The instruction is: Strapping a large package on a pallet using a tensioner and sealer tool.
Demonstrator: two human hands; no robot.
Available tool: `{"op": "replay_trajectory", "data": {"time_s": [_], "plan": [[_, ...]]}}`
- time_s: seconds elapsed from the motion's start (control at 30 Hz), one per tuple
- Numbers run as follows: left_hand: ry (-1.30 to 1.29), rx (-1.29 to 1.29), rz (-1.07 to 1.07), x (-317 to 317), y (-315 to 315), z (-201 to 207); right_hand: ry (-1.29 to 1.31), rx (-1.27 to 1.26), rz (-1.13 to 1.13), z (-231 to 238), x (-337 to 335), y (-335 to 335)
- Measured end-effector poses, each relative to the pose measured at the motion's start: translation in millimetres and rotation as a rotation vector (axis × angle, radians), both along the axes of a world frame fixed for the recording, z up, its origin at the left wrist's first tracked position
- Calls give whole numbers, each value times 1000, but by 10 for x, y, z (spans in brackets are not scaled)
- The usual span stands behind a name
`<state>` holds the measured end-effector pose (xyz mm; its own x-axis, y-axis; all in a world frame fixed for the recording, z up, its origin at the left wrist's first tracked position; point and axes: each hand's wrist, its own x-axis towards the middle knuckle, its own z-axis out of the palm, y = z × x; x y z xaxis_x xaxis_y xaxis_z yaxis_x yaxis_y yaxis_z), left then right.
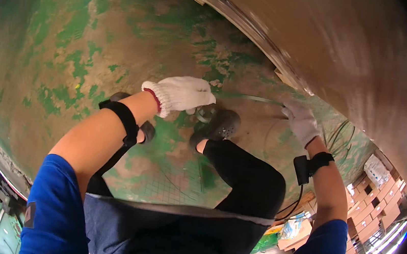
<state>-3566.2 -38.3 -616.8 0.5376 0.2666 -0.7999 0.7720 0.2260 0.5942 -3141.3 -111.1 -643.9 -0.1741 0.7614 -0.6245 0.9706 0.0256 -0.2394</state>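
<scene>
A thin, pale green packing strap (256, 98) runs above the floor between my two hands. My left hand (182, 95), in a white knitted glove with a red cuff edge, is closed at the strap's left end. A loose loop of the strap (206, 114) hangs just under its fingers, beside my dark clog. My right hand (301, 120), in a similar light glove, is closed on the strap's other end, close to the bottom edge of a large brown wrapped load (347, 48). The glove hides exactly how my left fingers grip.
Worn green floor (70, 48) spreads out to the left. The film-wrapped load rises along the upper right, with wooden pieces (284, 78) at its base. More dark strap (341, 137) lies by my right wrist. Stacked cartons (376, 201) stand at the lower right.
</scene>
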Motion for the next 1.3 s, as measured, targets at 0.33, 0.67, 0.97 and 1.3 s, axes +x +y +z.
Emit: {"op": "replay_trajectory", "data": {"time_s": [0.33,0.67,0.97,1.3], "plan": [[174,387,-99,237,813,-1427,-402,227,-395,-497,2151,-415],[132,445,-58,1208,882,-1558,-819,461,-212,-1585,3880,-437],[117,434,139,1642,603,-1648,-698,391,-184,-1995,2796,560],[-311,12,617,2201,412,-1840,-632,291,-193,-1674,2177,591]]}}
